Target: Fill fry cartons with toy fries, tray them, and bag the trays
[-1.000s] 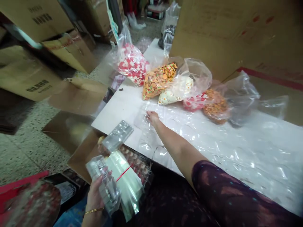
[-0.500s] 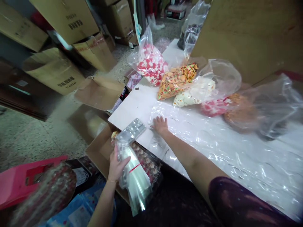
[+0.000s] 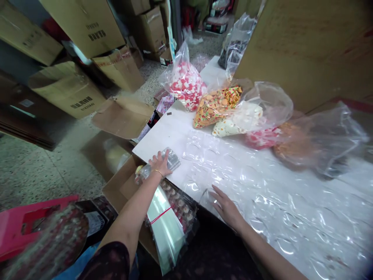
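Note:
My left hand [image 3: 159, 164] lies with fingers spread on a stack of clear plastic pieces [image 3: 174, 159] at the white table's [image 3: 154, 136] left corner. My right hand [image 3: 229, 208] is at the table's near edge with fingers stretched out, beside or touching a clear plastic piece with a round outline [image 3: 207, 197]. Rows of similar clear pieces with round shapes [image 3: 262, 202] cover much of the tabletop. Below my left forearm, a bundle of clear film sleeves with a red band [image 3: 166, 233] rests on a carton holding small brown-and-red items [image 3: 182, 206].
Clear bags of pink-and-white pieces [image 3: 188, 87], orange pieces [image 3: 215, 107] and white pieces [image 3: 239, 120] stand along the table's far side. A large cardboard sheet or box [image 3: 305, 50] rises behind them. Cartons [image 3: 78, 89] and a pink plastic stool [image 3: 17, 229] are on the left.
My left hand has moved up from the film bundle onto the plastic stack. My right hand has drawn back from the far pieces to the table's near edge.

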The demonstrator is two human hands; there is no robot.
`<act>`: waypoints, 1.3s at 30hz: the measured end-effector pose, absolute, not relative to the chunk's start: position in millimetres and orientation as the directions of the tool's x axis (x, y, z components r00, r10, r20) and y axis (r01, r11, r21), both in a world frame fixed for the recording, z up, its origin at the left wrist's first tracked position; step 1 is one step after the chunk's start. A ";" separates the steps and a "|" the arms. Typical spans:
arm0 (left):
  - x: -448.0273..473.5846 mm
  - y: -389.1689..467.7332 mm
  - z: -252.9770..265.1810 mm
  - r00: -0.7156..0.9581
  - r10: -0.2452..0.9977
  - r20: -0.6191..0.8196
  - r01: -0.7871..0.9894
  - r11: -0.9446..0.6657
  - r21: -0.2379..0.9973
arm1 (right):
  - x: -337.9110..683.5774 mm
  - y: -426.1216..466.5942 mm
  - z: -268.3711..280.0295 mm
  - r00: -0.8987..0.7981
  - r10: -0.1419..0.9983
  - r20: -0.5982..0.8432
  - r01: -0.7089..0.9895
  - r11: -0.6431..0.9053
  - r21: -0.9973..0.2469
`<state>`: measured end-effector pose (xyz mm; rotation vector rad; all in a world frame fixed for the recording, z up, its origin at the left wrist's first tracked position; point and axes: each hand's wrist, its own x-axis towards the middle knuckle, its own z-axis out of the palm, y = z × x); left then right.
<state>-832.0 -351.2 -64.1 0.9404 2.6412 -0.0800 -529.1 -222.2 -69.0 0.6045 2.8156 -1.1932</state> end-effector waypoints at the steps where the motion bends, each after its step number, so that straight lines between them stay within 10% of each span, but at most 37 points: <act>1: -827.1 -351.2 -67.1 -0.721 0.614 -0.322 0.633 0.772 0.056 | -519.5 -224.0 -67.5 -0.915 0.352 -0.200 0.385 0.605 -0.697; 13: -814.2 -374.4 -90.8 -0.795 0.575 -0.193 0.603 0.782 -0.155 | -484.5 -233.3 -55.1 -0.838 0.359 -0.411 0.542 0.455 -0.707; 21: -931.2 -299.4 -77.3 -0.863 0.483 -0.152 0.492 0.870 -0.032 | -435.2 -239.6 -55.3 -0.725 0.496 -0.478 0.678 0.389 -0.624; 27: -870.8 -282.1 -77.4 -0.754 0.650 0.093 0.655 0.736 0.170 | -382.3 -258.9 -50.8 -0.627 0.594 -0.504 0.757 0.312 -0.574; 33: -679.7 -314.8 -89.7 -0.574 0.775 -0.265 0.749 0.628 0.212 | -377.8 -258.5 -59.5 -0.698 0.597 -0.396 0.680 0.380 -0.627; 39: -627.9 -319.4 -105.5 -0.476 0.817 -0.326 0.819 0.547 0.176 | -395.2 -250.3 -61.8 -0.772 0.601 -0.210 0.572 0.511 -0.642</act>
